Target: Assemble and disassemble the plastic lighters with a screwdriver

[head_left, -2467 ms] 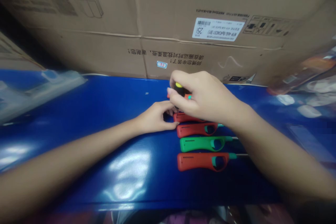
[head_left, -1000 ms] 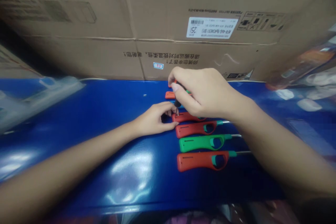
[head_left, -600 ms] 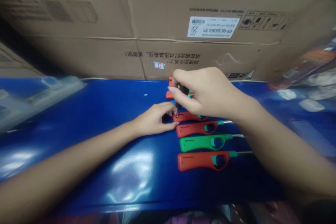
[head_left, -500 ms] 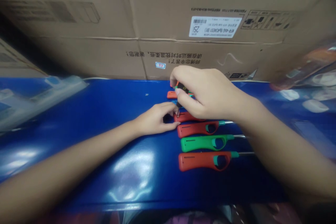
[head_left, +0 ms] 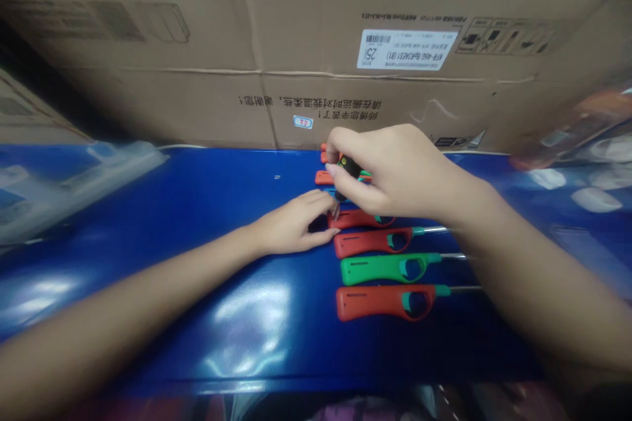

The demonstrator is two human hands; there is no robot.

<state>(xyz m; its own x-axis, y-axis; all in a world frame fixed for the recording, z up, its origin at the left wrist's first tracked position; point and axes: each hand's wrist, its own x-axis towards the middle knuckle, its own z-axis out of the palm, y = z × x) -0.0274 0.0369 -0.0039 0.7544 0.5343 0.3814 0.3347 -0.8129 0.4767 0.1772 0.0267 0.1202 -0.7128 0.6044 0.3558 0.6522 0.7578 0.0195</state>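
Red plastic trigger lighter (head_left: pixel 363 219) lies flat on the glossy blue desk (head_left: pixel 197 191) in head-cam view, btwn a blue one (head_left: pixel 330 193) & another red one (head_left: pixel 355 244). My R hand (head_left: pixel 399 174) grips a black-yellow tool handle (head_left: pixel 349 168), prob. screwdriver; tip hidden. L hand (head_left: pixel 293 223) half-curled at lighter's butt; can't tell if gripping. Best: pin butt, driver upright, press evenly.

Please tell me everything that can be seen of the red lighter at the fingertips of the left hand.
The red lighter looks like plastic, with a thin dark slot and a turquoise trigger partly in view. It lies flat on the blue table; thumb and fingers of the left hand bracket its left end. The right hand hides its right end.
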